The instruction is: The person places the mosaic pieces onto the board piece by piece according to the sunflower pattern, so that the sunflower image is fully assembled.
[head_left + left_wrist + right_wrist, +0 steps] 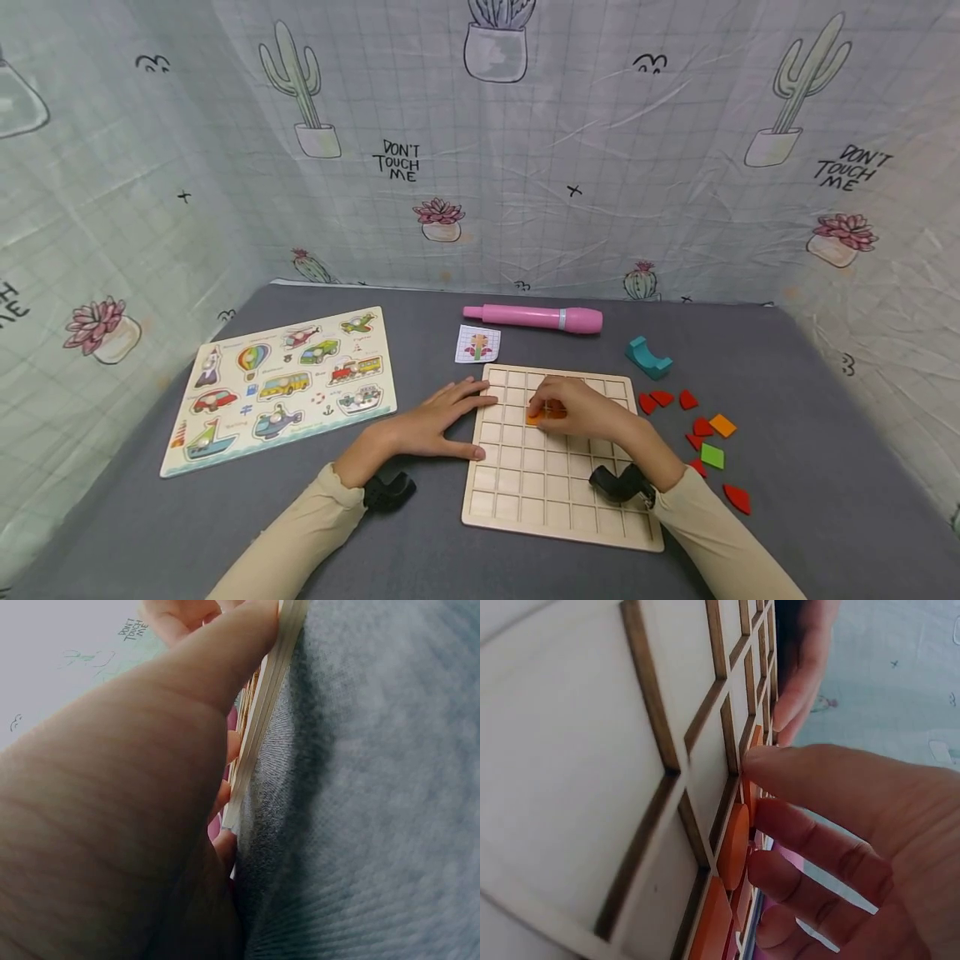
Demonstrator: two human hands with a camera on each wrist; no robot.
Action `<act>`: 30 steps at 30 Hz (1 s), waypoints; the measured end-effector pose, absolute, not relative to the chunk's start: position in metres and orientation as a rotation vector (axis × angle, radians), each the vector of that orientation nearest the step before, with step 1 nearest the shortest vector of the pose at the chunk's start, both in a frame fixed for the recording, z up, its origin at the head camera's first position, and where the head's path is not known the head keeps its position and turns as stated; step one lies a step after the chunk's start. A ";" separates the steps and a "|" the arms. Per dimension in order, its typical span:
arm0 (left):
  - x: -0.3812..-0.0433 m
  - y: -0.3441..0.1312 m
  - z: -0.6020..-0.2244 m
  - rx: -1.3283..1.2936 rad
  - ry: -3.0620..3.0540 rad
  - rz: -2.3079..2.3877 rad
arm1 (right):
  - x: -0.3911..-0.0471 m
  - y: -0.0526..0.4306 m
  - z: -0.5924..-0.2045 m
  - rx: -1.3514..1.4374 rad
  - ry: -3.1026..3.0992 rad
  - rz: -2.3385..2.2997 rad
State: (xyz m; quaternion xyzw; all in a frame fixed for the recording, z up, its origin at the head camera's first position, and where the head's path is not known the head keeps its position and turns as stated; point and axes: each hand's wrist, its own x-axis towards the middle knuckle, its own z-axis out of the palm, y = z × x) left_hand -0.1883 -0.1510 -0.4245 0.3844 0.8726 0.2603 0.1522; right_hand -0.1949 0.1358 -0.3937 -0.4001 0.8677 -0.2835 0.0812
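A square wooden grid board [517, 485] lies on the grey table in the head view. My left hand [435, 421] rests at its left edge, fingers spread and nearly straight, with thumb and fingertips against the rim. Over the board's upper middle, my right hand [576, 407] pinches a small orange piece [533, 418] between thumb and fingers, right at a grid cell. The right wrist view shows the thumb on this orange piece [751, 796]. Beside it, a rounded orange piece [733, 847] and another orange piece [711, 922] sit in cells; the hand partly hides this row.
Right of the board lie several red pieces [737, 499], an orange square [722, 425] and a green square [712, 456]. Behind it are a teal curved block [648, 358], a pink microphone [525, 317] and a pattern card [477, 344]. A vehicle puzzle board [281, 425] lies left.
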 end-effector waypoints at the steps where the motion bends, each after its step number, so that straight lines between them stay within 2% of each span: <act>1: -0.188 -0.151 -0.425 1.097 2.503 0.743 | -0.194 0.137 -0.394 -1.201 2.589 -0.854; 12: -0.187 -0.148 -0.426 1.090 2.489 0.748 | -0.181 0.159 -0.390 -1.180 2.522 -0.946; 30: -0.187 -0.152 -0.426 1.105 2.496 0.782 | -0.165 0.221 -0.390 -1.057 2.625 -1.027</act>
